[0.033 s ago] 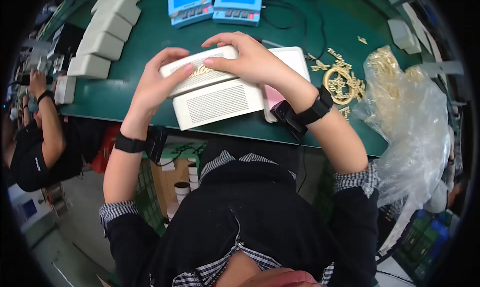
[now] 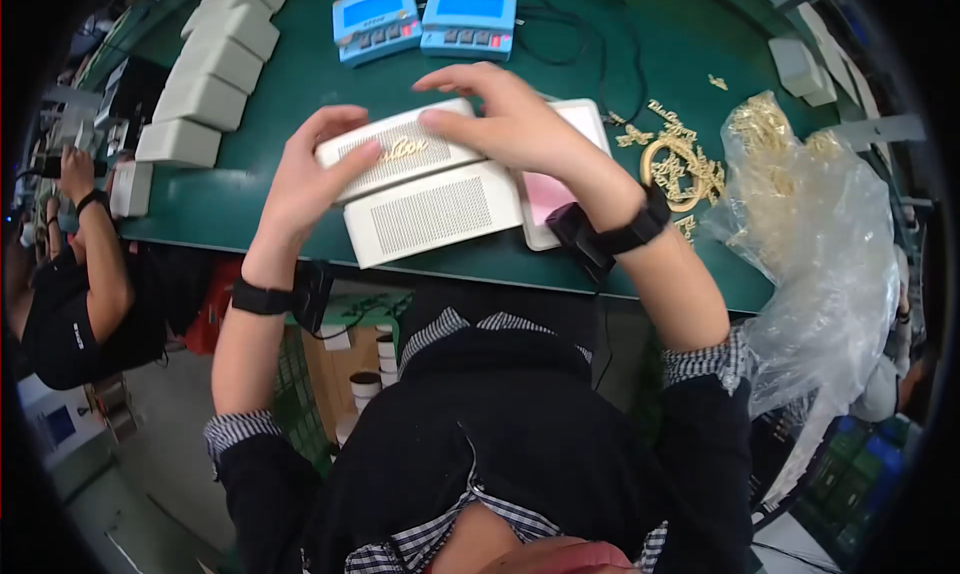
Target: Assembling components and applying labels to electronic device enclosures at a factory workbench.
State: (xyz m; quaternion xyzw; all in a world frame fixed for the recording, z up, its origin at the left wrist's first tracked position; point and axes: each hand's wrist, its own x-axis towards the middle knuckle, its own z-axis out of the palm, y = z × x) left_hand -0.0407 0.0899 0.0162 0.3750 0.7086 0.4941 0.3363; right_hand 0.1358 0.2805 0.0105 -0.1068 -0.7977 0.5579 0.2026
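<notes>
My left hand [image 2: 312, 174] grips the left end of a white perforated casing [image 2: 352, 146], its thumb on the front face and its fingers behind. A gold script nameplate [image 2: 404, 150] lies across that face, beside the left thumb. At the right end, my right hand [image 2: 505, 124] curves round the casing with its thumb near the upper edge; its index finger stretches out behind. Part of the right-hand grip is hidden. A second white perforated casing [image 2: 433, 214] lies just below, nearer me. A white tray [image 2: 590, 122] with a pink sheet [image 2: 545, 192] sits partly under my right wrist.
Two blue boxes with screens [image 2: 468, 19] stand at the back, their cables [image 2: 600, 59] trailing right. White casings [image 2: 205, 99] line the left. Loose gold nameplates [image 2: 683, 174], a ring [image 2: 655, 159] and a clear plastic bag [image 2: 830, 244] lie right. Another person's arm [image 2: 98, 239] is far left.
My right thumb has lifted off the gold nameplate toward the casing's upper edge, uncovering more of the lettering. The left thumb has shifted slightly left. The view has tilted a little.
</notes>
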